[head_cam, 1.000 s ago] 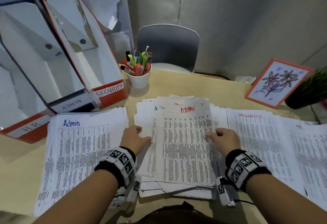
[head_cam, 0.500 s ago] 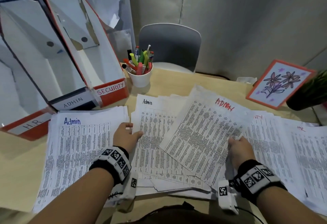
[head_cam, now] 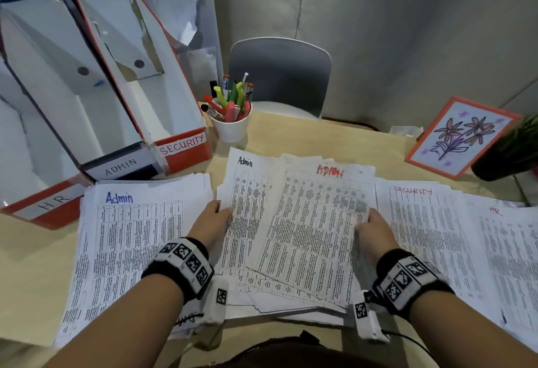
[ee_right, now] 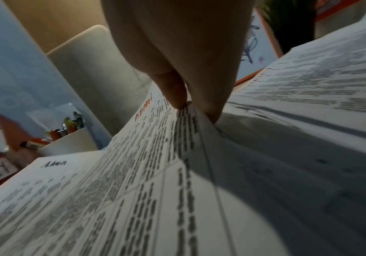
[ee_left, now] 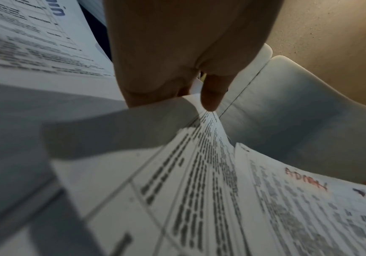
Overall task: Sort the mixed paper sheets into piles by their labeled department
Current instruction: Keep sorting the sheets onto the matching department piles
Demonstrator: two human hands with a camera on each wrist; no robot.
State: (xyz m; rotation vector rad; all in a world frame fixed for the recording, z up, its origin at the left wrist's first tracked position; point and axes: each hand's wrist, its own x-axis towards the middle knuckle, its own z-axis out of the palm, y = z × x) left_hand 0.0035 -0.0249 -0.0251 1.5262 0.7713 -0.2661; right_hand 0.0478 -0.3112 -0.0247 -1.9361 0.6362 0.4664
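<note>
A mixed pile (head_cam: 291, 306) lies in the middle of the desk. On top, slightly tilted, is a sheet marked ADMIN in red (head_cam: 314, 236); my right hand (head_cam: 369, 222) pinches its right edge between thumb and finger (ee_right: 177, 93). Under it lies a sheet marked Admin in black (head_cam: 247, 193), and my left hand (head_cam: 215, 216) pinches its left edge, thumb (ee_left: 210, 97) on top. A pile headed Admin in blue (head_cam: 131, 236) lies to the left. A SECURITY pile (head_cam: 422, 236) and an HR pile (head_cam: 506, 251) lie to the right.
File boxes labelled HR (head_cam: 43, 207), ADMIN (head_cam: 122, 167) and SECURITY (head_cam: 183, 146) stand at the back left. A white cup of pens (head_cam: 231, 123) is behind the middle pile. A flower picture (head_cam: 460, 140) and a dark plant (head_cam: 512, 152) stand back right, with a grey chair (head_cam: 279, 76) beyond the desk.
My right hand has swung the red ADMIN sheet back left over the middle pile, less tilted than half a second ago. My left hand has taken the edge of the black Admin sheet.
</note>
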